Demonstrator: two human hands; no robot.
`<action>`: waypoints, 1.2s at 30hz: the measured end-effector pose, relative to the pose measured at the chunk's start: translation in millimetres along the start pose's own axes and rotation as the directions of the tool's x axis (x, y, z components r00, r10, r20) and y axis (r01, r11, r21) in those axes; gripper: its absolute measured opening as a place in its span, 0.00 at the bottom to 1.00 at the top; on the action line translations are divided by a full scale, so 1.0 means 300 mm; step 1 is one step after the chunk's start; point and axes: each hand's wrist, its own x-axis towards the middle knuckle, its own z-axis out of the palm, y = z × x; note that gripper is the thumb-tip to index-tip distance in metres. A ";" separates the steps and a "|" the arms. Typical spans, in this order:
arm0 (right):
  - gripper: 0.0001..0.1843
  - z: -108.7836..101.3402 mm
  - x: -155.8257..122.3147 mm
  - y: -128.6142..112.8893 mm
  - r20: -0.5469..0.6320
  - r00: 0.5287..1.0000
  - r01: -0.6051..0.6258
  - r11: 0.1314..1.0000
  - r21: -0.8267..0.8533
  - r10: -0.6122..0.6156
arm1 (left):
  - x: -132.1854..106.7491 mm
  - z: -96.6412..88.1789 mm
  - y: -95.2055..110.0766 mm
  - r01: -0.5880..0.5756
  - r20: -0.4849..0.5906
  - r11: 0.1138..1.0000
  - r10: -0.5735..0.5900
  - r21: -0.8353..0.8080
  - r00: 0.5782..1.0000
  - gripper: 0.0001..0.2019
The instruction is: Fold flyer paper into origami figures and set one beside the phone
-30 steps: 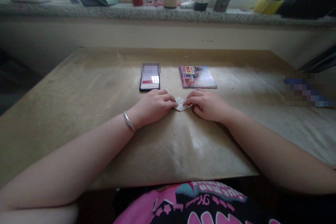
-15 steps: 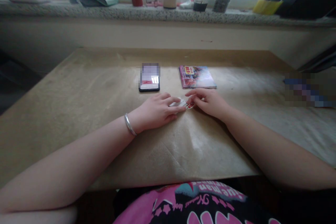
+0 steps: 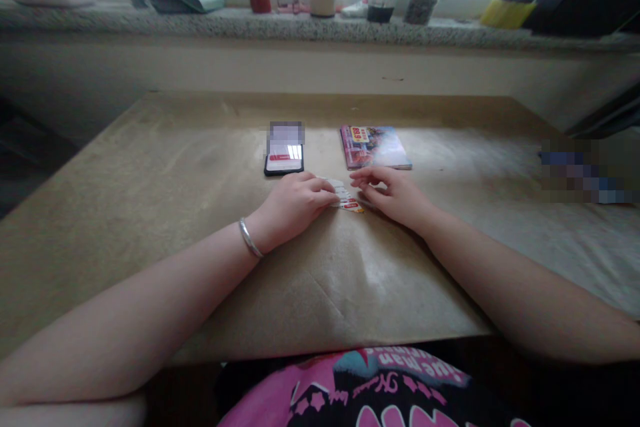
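Note:
A small piece of white printed paper with red marks (image 3: 345, 197) lies flat on the brown paper-covered table (image 3: 175, 167). My left hand (image 3: 293, 203), with a silver bangle on the wrist, has its fingers curled and pressing on the paper's left part. My right hand (image 3: 395, 193) rests on the table just right of the paper, fingers bent, with the fingertips touching its right edge. Both hands meet over the paper near the table's middle.
A phone (image 3: 285, 155) with a lit screen lies just beyond my left hand. A colourful leaflet stack (image 3: 375, 146) lies beyond my right hand. The window ledge (image 3: 300, 23) behind carries cups, bottles and bags. Blurred items lie at the far right.
The paper has shifted slightly away from me and now lies flatter and more spread out. Both hands moved forward a little with it, staying on its two sides.

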 end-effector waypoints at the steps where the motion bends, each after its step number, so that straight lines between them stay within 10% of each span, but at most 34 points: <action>1: 0.13 0.001 0.003 0.005 -0.008 1.000 0.024 0.998 -0.061 -0.024 | -0.003 0.005 -0.006 -0.004 -0.003 1.000 0.004 -0.015 1.000 0.11; 12: 0.15 0.010 0.010 0.010 0.164 0.951 0.295 0.926 -0.237 -0.261 | -0.004 0.022 -0.021 -0.064 -0.003 0.971 0.065 -0.231 0.998 0.11; 21: 0.09 0.001 0.014 0.015 0.109 0.978 0.196 0.958 -0.208 -0.176 | -0.003 -0.008 0.005 0.060 0.018 0.998 -0.060 0.006 0.998 0.12; 36: 0.17 0.033 0.020 0.031 -0.013 0.999 0.031 0.918 -0.396 -0.039 | 0.004 0.002 -0.012 0.103 0.016 0.987 -0.102 -0.122 0.995 0.10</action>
